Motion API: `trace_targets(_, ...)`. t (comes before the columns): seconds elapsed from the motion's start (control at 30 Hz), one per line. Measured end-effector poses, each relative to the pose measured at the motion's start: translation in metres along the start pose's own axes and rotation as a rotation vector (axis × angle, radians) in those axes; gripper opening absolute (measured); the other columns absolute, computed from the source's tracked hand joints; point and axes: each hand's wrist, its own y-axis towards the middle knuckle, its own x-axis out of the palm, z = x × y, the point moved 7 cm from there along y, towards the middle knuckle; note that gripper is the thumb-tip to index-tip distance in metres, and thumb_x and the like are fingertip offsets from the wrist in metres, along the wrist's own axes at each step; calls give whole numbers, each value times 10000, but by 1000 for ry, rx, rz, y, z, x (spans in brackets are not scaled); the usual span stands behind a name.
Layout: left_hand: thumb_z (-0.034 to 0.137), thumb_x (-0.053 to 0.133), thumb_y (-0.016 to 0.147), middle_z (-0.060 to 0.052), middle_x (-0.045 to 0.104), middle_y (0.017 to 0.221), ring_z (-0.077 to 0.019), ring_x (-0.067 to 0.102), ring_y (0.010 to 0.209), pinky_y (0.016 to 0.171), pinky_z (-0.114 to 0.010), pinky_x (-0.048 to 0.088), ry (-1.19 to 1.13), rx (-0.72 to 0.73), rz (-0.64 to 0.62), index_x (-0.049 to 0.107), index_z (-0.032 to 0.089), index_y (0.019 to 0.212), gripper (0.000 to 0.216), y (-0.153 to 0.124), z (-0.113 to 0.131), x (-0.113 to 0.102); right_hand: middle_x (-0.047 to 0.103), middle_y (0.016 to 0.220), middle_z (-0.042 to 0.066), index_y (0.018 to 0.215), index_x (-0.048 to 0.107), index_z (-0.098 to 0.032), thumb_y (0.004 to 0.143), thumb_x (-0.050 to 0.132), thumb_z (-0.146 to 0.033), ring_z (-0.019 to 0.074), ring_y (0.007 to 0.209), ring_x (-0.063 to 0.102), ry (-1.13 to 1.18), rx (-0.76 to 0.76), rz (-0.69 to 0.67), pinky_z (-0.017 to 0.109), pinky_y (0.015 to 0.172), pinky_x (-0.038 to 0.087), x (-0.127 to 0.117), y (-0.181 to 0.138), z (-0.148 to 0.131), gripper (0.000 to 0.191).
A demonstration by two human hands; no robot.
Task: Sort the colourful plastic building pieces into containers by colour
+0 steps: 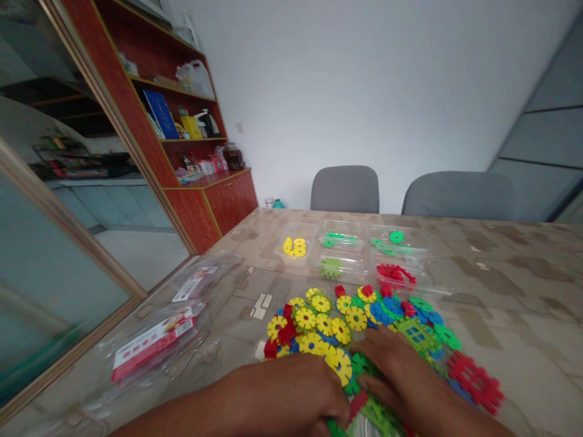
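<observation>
A heap of flat plastic gear-shaped pieces (355, 321) in yellow, blue, green and red lies on the table (510, 303) in front of me. My left hand (300, 388) rests on the near edge of the heap, fingers curled over yellow and green pieces. My right hand (405, 379) lies flat on the heap beside it, fingers stretched toward the left hand over green pieces. A green window-frame piece (416, 334) sits just past my right hand. What is under either palm is hidden.
Several clear trays stand behind the heap: one with yellow pieces (295, 246), one with a light green piece (331, 267), one with red pieces (395, 274), others with green pieces (395, 238). Clear plastic packaging (155, 340) lies at left. Two grey chairs (345, 189) stand behind the table.
</observation>
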Motion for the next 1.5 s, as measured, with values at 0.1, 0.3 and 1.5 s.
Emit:
trace_targets(0.1,213,767,829,-18,739,873,-199,698,766,584,-257,444,116,-111,6,662,192,946,159,-2,5,-1,682,1224,102,1228,626,-264,847,683,-209,286,1157,621,-15,29,8,436,1016,481,6,-8,4,389)
trace_targets(0.3,249,694,882,-43,728,916,-217,703,728,568,-275,494,232,-257,-47,673,174,966,115,-3,3,3,683,1154,109,1104,644,-222,773,662,-134,286,1086,630,75,114,-44,434,943,503,5,4,-1,342)
trace_targets(1.5,83,656,681,45,567,769,-148,545,723,657,-224,377,-500,-502,634,537,201,833,226,8,-59,-10,535,580,-51,992,650,-205,863,558,-634,108,468,492,765,508,-217,195,454,377,-9,32,-8,457)
